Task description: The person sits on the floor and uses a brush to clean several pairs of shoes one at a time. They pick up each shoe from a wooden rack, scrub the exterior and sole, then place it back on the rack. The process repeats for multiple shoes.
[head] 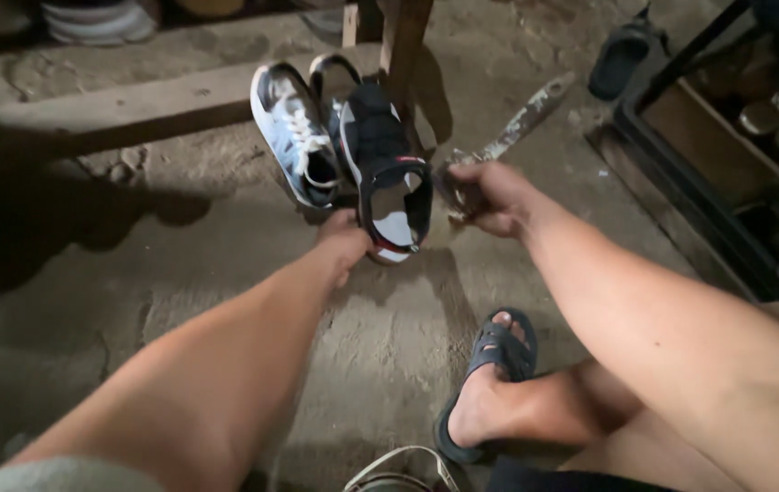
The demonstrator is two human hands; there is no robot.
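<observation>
My left hand (344,242) grips the heel of a black sneaker (387,173) with a white insole and red trim, holding it tilted up off the dirt floor. My right hand (489,196) is closed on the lower end of a long, worn metal tool (517,128) that slants away to the upper right, just beside the sneaker. A second sneaker (294,137), white and pale blue with white laces, leans against a wooden beam (134,105) to the left of the black one.
My foot in a dark sandal (494,364) rests on the floor at lower centre. A dark metal frame (690,173) with a wooden box stands at right. A wooden post (403,41) rises behind the shoes. More footwear (98,20) lies at top left.
</observation>
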